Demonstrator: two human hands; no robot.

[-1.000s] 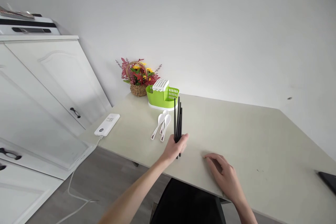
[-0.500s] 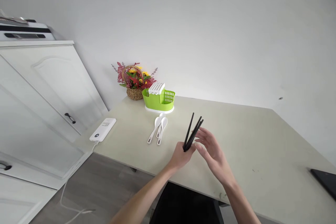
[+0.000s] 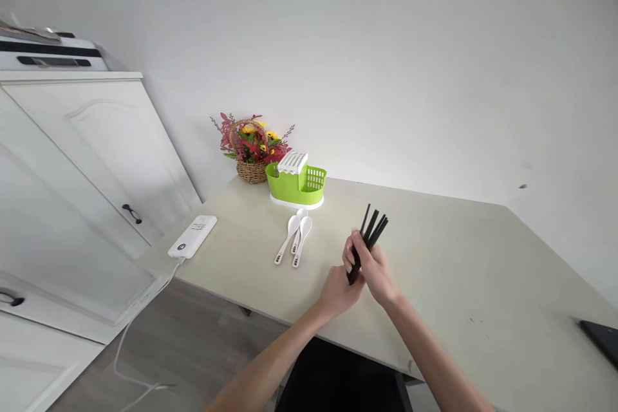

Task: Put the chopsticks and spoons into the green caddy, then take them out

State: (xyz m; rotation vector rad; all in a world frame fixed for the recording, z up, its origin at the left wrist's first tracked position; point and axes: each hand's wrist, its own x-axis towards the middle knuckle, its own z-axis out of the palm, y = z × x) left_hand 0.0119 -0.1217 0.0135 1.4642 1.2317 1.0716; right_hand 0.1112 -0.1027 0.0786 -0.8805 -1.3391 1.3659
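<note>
A bundle of black chopsticks [image 3: 376, 230] stands tilted above the near part of the table, its upper ends slightly fanned. Low on the bundle, my left hand [image 3: 339, 291] is closed around the chopsticks. My right hand [image 3: 371, 267] wraps them higher up, thumb and fingers closed on the shafts. To the left, several white spoons [image 3: 303, 232] lie on the tabletop with handles toward me. Behind them stands a green utensil holder [image 3: 287, 190] with a white slotted top and white base.
A wicker basket of artificial flowers [image 3: 252, 170] stands behind the holder. At the table's left edge lies a white power bank [image 3: 193, 237] with a cable [image 3: 126, 335] hanging down. A black flat object [image 3: 599, 338] lies far right. White cabinets [image 3: 96, 161] stand left.
My right hand has closed around the chopsticks from an open pose beside them. The chopsticks' ends have drawn closer together, and the view has shifted slightly.
</note>
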